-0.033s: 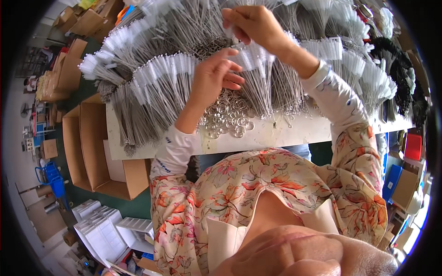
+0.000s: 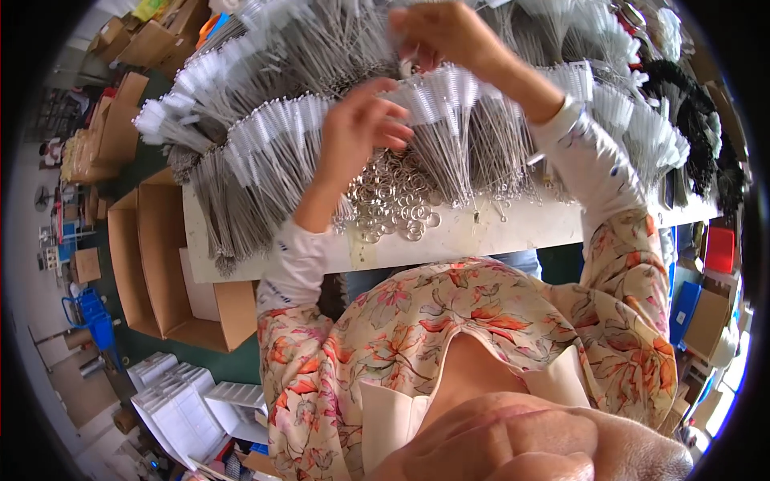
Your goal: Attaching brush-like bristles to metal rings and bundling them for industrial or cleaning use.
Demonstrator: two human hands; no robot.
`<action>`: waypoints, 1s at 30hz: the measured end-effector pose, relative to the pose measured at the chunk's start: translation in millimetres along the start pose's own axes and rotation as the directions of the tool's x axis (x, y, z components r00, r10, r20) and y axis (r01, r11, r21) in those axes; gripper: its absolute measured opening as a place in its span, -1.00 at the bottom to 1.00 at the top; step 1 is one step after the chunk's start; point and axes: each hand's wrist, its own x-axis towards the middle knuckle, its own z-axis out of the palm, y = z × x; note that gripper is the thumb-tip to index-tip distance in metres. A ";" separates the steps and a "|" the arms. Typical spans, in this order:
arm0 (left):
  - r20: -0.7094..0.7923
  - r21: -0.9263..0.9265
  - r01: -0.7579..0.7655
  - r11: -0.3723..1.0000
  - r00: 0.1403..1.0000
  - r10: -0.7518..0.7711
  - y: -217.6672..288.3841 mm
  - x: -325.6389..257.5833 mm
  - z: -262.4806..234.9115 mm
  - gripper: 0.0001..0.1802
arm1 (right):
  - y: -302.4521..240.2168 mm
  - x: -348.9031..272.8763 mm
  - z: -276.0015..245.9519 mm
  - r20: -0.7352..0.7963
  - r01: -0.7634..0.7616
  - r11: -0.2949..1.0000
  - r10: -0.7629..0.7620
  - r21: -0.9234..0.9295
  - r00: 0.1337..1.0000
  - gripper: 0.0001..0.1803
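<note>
My left hand hovers over the near row of thin wire brushes, its fingers apart and nothing visible in them. My right hand is farther off, above the far brushes, and motion blurs its curled fingertips. Whether it holds anything cannot be made out. White-bristled brushes with long thin metal stems lie fanned in bundles on both sides of my left hand. Just below that hand a loose pile of metal rings spreads on the white table.
Black-bristled brushes lie at the table's far right end. An open cardboard box stands on the floor left of the table. Nearer to me are white plastic trays. A red bin is at the right.
My left hand has shifted a little to the left and away from me. My right hand has moved slightly farther off and is more blurred.
</note>
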 end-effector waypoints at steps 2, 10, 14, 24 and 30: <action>-0.135 0.197 -0.155 0.968 0.974 0.183 24.4 17.0 -34.7 -0.72 | 21.5 21.9 -52.8 -0.030 -0.063 0.996 0.062 -0.055 0.998 -0.67; -0.314 0.881 0.325 0.344 0.945 -0.090 -3.8 117.7 -186.2 -0.52 | 127.4 81.5 -144.2 -0.043 -0.191 0.877 0.192 -0.441 0.981 -0.63; -0.300 0.808 0.268 0.525 0.954 -0.026 -23.0 130.0 -194.4 -0.67 | 144.6 93.4 -130.3 -0.203 -0.178 0.920 0.112 -0.350 0.973 -0.76; -0.326 0.835 0.166 0.524 0.917 0.229 18.6 139.1 -193.0 -0.55 | 72.9 82.5 -193.0 -0.680 0.113 0.845 -0.494 -0.523 0.542 -0.82; -0.316 0.869 0.113 0.482 0.876 0.365 24.7 174.4 -193.3 -0.60 | 119.6 17.7 -339.9 -0.570 0.063 0.951 -0.234 -0.304 0.788 -0.83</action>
